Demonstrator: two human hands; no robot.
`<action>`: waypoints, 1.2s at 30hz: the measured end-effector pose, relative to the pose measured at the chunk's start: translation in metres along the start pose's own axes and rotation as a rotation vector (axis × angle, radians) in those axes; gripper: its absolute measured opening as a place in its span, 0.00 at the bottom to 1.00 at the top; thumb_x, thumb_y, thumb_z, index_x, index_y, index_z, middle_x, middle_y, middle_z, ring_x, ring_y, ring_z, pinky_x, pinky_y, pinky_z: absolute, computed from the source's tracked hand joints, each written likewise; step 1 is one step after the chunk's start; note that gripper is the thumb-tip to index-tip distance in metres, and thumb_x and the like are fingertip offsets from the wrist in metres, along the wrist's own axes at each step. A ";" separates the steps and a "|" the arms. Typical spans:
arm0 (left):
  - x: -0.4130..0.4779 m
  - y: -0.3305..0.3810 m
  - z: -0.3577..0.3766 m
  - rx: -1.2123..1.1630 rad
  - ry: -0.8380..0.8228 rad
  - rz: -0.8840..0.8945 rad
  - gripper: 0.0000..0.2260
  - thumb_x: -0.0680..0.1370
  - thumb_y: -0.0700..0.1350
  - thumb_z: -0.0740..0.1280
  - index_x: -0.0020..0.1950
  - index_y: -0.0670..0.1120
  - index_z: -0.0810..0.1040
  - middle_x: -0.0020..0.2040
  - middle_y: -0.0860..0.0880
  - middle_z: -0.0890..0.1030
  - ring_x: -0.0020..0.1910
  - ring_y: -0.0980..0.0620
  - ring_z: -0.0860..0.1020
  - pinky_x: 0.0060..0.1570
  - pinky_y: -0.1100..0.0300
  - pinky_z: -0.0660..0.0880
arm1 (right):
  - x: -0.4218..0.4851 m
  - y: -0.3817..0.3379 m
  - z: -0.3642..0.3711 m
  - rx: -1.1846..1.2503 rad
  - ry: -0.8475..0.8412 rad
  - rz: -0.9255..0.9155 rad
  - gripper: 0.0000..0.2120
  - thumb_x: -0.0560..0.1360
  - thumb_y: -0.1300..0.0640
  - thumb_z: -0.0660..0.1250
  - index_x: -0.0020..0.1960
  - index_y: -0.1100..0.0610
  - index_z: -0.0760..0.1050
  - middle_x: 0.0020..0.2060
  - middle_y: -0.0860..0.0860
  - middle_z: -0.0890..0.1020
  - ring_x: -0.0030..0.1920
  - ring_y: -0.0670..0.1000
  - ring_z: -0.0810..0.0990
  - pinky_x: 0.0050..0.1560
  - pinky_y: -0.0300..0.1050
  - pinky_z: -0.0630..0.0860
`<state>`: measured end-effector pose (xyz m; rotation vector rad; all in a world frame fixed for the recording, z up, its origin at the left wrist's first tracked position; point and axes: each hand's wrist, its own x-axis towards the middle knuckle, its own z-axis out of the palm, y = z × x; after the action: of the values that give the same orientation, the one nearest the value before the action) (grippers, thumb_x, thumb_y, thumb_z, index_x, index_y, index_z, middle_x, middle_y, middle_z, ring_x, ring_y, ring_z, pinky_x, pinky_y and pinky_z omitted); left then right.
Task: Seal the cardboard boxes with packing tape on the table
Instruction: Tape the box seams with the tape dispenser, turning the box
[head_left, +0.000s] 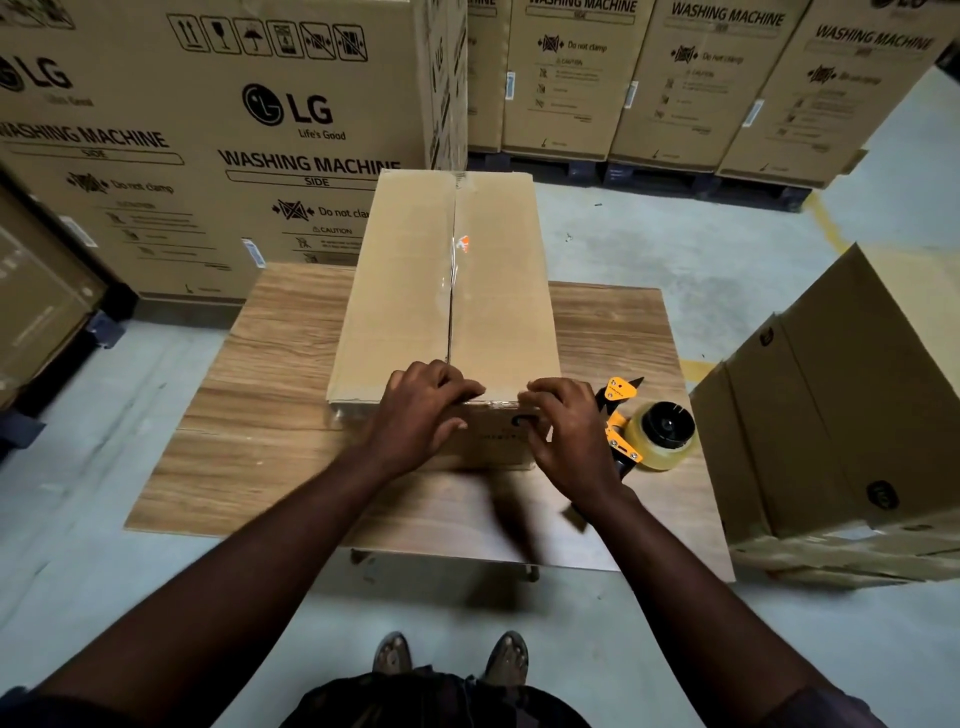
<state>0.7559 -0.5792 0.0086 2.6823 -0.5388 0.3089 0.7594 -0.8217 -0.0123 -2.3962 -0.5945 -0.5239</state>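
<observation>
Resting on the tabletop (249, 426): one cardboard box (400, 291), flaps closed, clear tape (451, 270) along its centre seam. Your left hand (421, 415) and right hand (566, 431): fingers bent over the box's near top edge, pressing down, gripping nothing. One tape dispenser (649, 431): lying just right of your right hand.

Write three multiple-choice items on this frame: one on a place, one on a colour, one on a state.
1. Where is the tape dispenser? A on the floor; B in a hand; C on the table, right of the box.
2. Its frame's colour? A yellow; B red; C blue.
3. The box's top flaps? A standing open; B closed, clear tape along the seam; C torn off.
Key: C, it lies on the wood beside the right hand; A, yellow plates show; B, a glossy strip covers the shut seam.
</observation>
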 end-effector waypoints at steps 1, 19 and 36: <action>0.001 0.001 -0.002 -0.020 0.001 -0.009 0.19 0.73 0.53 0.74 0.64 0.56 0.78 0.56 0.53 0.76 0.54 0.49 0.73 0.51 0.52 0.68 | 0.004 -0.006 0.000 -0.014 -0.004 -0.002 0.11 0.72 0.57 0.76 0.54 0.57 0.82 0.53 0.53 0.80 0.54 0.55 0.76 0.56 0.50 0.72; 0.004 0.000 -0.004 -0.130 0.001 -0.093 0.15 0.73 0.56 0.74 0.58 0.57 0.80 0.53 0.56 0.77 0.52 0.51 0.74 0.52 0.54 0.70 | 0.028 -0.003 -0.012 0.193 -0.192 0.024 0.10 0.72 0.61 0.75 0.51 0.50 0.86 0.47 0.43 0.83 0.49 0.47 0.76 0.53 0.41 0.69; -0.009 -0.009 -0.012 -0.110 0.006 -0.046 0.16 0.73 0.54 0.73 0.61 0.54 0.81 0.56 0.53 0.76 0.55 0.49 0.74 0.55 0.52 0.70 | 0.013 -0.019 0.002 -0.058 -0.106 -0.097 0.16 0.72 0.61 0.70 0.59 0.57 0.80 0.53 0.53 0.80 0.51 0.57 0.76 0.51 0.49 0.70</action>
<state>0.7500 -0.5639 0.0146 2.5828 -0.4775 0.2665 0.7603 -0.8033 0.0013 -2.4716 -0.7540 -0.4630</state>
